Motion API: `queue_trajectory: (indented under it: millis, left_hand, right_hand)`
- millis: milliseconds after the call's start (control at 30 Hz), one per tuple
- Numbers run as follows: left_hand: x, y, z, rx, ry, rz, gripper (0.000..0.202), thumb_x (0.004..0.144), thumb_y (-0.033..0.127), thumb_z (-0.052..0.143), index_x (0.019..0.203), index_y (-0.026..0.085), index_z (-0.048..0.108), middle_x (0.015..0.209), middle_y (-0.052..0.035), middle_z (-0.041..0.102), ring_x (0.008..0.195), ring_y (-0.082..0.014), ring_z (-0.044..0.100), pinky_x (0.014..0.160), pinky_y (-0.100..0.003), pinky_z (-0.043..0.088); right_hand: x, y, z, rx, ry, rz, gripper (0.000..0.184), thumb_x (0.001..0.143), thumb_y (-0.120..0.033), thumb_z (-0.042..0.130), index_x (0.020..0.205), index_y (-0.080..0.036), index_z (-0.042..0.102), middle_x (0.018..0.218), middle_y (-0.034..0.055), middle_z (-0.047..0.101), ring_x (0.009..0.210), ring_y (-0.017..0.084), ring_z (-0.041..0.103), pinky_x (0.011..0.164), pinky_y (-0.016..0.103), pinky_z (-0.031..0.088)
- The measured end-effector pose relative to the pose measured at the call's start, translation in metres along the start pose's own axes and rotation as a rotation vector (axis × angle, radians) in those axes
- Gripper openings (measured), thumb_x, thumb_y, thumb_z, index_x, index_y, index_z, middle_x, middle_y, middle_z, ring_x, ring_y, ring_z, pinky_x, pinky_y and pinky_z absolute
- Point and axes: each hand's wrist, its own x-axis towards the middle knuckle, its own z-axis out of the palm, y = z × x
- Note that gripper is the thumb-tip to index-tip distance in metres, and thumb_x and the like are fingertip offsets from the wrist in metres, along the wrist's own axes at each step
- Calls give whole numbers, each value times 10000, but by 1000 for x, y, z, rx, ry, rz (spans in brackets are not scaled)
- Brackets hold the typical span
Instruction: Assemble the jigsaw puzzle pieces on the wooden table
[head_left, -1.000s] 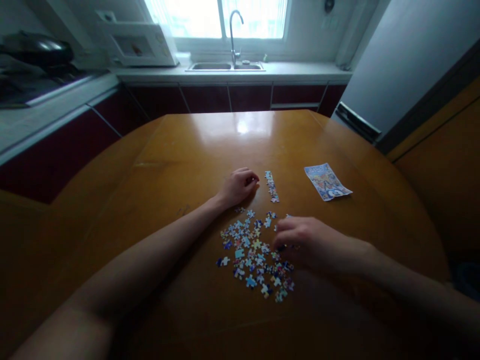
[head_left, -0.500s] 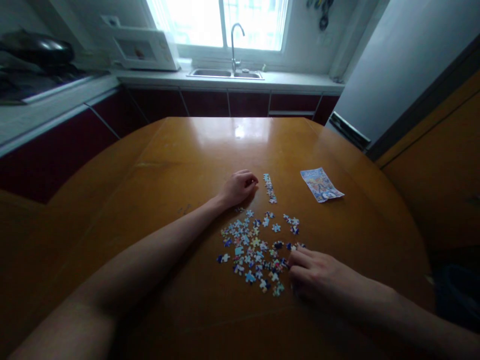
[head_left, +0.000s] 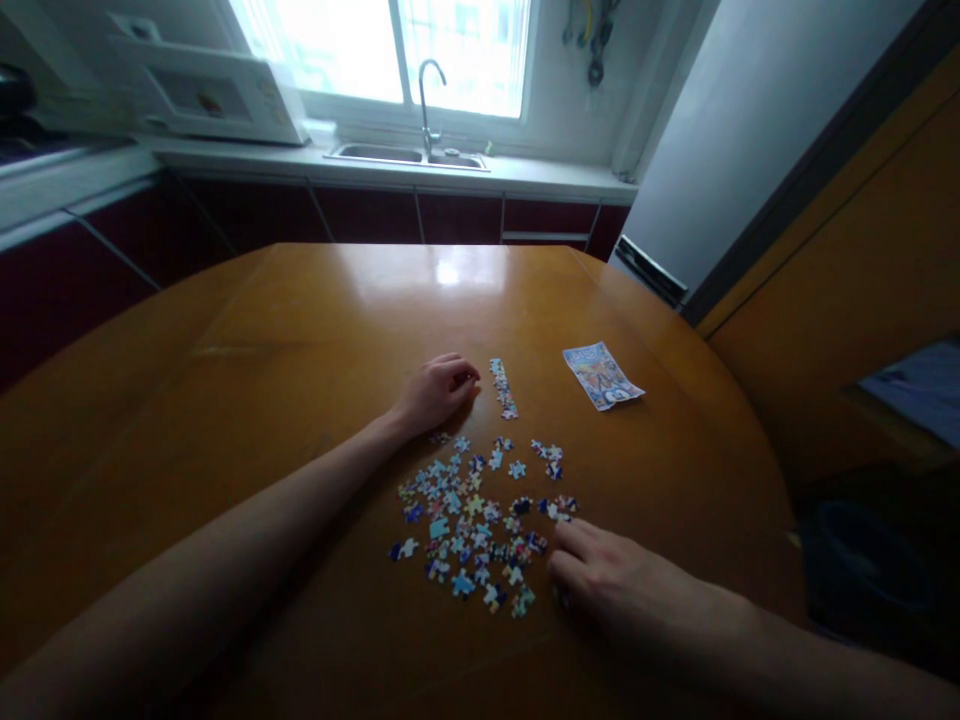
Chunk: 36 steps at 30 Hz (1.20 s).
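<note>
My left hand [head_left: 439, 392] rests on the table with its fingers curled in, just left of a narrow strip of joined jigsaw pieces [head_left: 503, 388]. Whether anything is between its fingertips I cannot make out. Nearer to me, loose jigsaw pieces [head_left: 475, 506] lie in a spread-out pile. My right hand [head_left: 600, 572] is at the right edge of this pile, knuckles up and fingers bent down. Its fingertips are hidden, and so is whatever they may hold. A small joined cluster [head_left: 551, 455] lies beyond the right hand.
A creased picture sheet [head_left: 603, 376] lies on the wooden table [head_left: 315, 340], right of the strip. Behind the table are a counter with a sink [head_left: 382, 153], a microwave [head_left: 199, 92] and a fridge [head_left: 712, 140]. A dark tub [head_left: 874, 550] stands low at the right.
The whole view has shifted, so the table and the pieces appear further left. My right hand has drawn slightly nearer to me, uncovering more pieces at the pile's right edge. The left hand stays put.
</note>
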Motion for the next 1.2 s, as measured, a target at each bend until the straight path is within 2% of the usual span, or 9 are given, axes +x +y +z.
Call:
queue_trajectory:
  millis: [167,467,633,767,833,900,967,1133,1200]
  left_hand:
    - [0,1,-1,5,-15,-3,118,887,238,633,842,165,714,827,-41,653,695,-134,568,647,-262,450]
    - [0,3,0,13,-15,6,93,875,202,636,839,174,717,813,-38,659,688,-131,562,656,-263,452]
    - [0,-2,2,17,-27,14,101,888,207,624,857,178,716,846,-41,666,705,-130,573,669,-266,461]
    - [-1,-2,2,14,-32,23,103,897,226,627,868,180,715,857,-41,667,729,-134,583,681,-267,465]
    - [-1,1,1,11,-38,28,106,900,229,626,868,180,714,853,-41,664,733,-135,583,685,-270,466]
    - [-2,4,-1,10,-45,31,109,901,221,622,862,179,714,846,-42,659,735,-137,580,689,-275,469]
    - [-2,7,-2,14,-54,38,115,907,220,617,860,180,713,840,-46,652,746,-144,580,699,-285,475]
    - [-3,10,-3,35,-107,113,128,934,255,607,916,200,721,875,-51,662,832,-168,594,771,-316,496]
    - [-4,11,-4,34,-130,146,139,947,261,598,938,201,722,896,-56,672,865,-176,596,804,-328,504]
  right_hand:
    - [0,-1,5,-40,-70,38,267,859,8,460,1023,-141,608,1078,114,630,938,200,585,877,315,511]
    - [-1,-7,3,3,-57,116,308,823,34,463,1042,-131,603,1136,130,633,981,212,598,911,336,515]
    - [-4,1,-2,188,-45,69,280,862,9,475,1037,-152,624,1065,85,679,904,165,629,845,271,518]
    - [5,18,-8,357,107,-9,329,900,-43,515,1132,-204,682,1072,54,706,935,151,653,840,271,505]
    - [18,29,-15,419,252,13,247,925,-89,524,1009,-194,731,978,52,717,875,148,652,795,281,503]
    - [36,41,-23,507,422,105,129,910,-179,609,899,-176,737,856,47,721,797,157,642,733,294,503]
    - [59,55,-32,612,555,184,97,871,-240,669,848,-176,738,788,41,728,725,161,638,688,306,507]
    - [113,85,-47,680,792,204,156,779,-333,761,811,-181,759,806,63,761,721,176,654,704,338,527]
    - [127,92,-46,734,805,203,197,753,-362,777,812,-175,768,806,69,772,733,185,669,729,353,539]
